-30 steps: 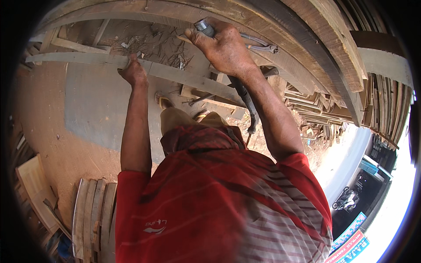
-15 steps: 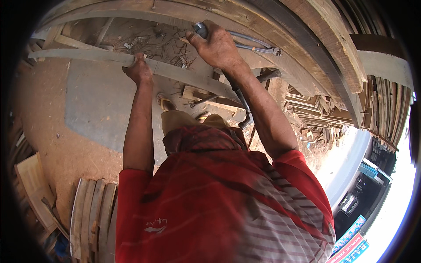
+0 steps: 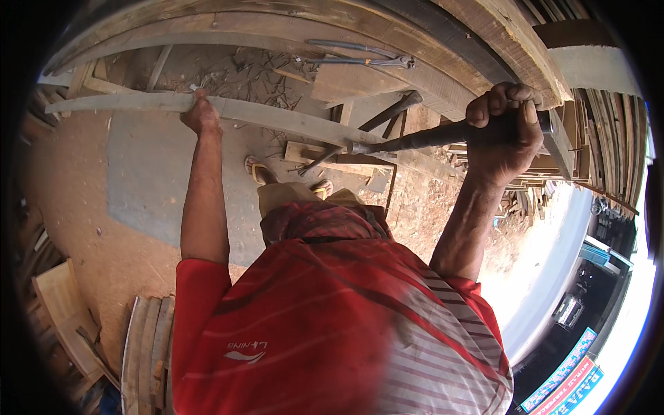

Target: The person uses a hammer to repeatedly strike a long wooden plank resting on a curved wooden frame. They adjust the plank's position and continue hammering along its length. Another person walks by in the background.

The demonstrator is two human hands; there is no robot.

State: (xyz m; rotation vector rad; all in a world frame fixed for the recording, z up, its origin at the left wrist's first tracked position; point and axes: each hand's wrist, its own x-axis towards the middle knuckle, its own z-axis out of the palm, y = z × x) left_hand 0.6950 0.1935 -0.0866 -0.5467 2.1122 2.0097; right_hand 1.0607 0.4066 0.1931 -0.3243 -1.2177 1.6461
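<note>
Compared with the earlier frames, the right hand (image 3: 503, 135) has swung away from the far timbers and now sits raised at the right of the view, while the left hand (image 3: 200, 114) has stayed on the plank (image 3: 277, 119); the whole scene also fills the view from a slightly different head angle.

The setting is an open woodworking yard. The ground (image 3: 83, 228) is packed reddish earth with a grey concrete patch (image 3: 145, 180) under the work. Heavy curved beams (image 3: 387, 28) arch across the top of the view, stacked boards (image 3: 609, 152) stand at the right, and a bundle of curved slats (image 3: 149, 346) lies at the lower left. Wood chips (image 3: 235, 76) litter the ground behind the plank. The person wears a red striped shirt (image 3: 325, 332).

The plank is long, grey and gently curved, running from the upper left toward the centre right. The left hand presses down on its upper edge, fingers curled over it, near its left third.

The right hand is clenched in a full fist around the dark handle of a tool (image 3: 415, 140). The handle slopes down and left from the fist, and its working end meets the plank near the plank's right portion, well apart from the left hand.
</note>
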